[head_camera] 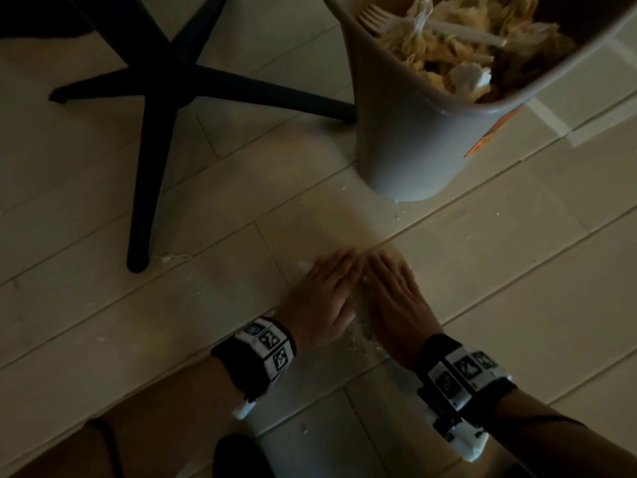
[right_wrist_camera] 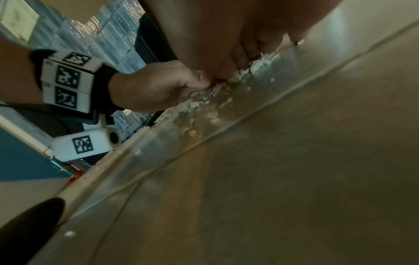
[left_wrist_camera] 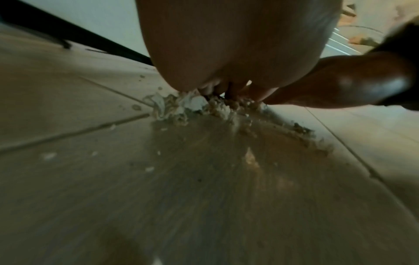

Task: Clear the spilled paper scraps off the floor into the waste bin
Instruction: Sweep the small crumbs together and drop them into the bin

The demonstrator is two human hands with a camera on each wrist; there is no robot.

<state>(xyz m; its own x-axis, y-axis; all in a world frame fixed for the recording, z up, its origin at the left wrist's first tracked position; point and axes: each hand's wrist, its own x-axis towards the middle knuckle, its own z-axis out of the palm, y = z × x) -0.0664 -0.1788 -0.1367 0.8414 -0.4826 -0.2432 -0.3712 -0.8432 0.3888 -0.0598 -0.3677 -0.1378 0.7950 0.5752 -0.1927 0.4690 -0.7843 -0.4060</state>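
The floor (head_camera: 482,270) carries everything here, and the waste bin (head_camera: 406,143) stands on it ahead of us, already heaped with paper. Our left hand (head_camera: 327,298) and right hand (head_camera: 393,298) lie flat, fingers straight, tips nearly touching, edges herding the paper scraps (left_wrist_camera: 204,107) into a ridge between them, in front of the bin. We judge the scraps feather-light, soft and crumbly; pinching would scatter them, so we should cup both hands beneath the ridge's long sides and lift gently.
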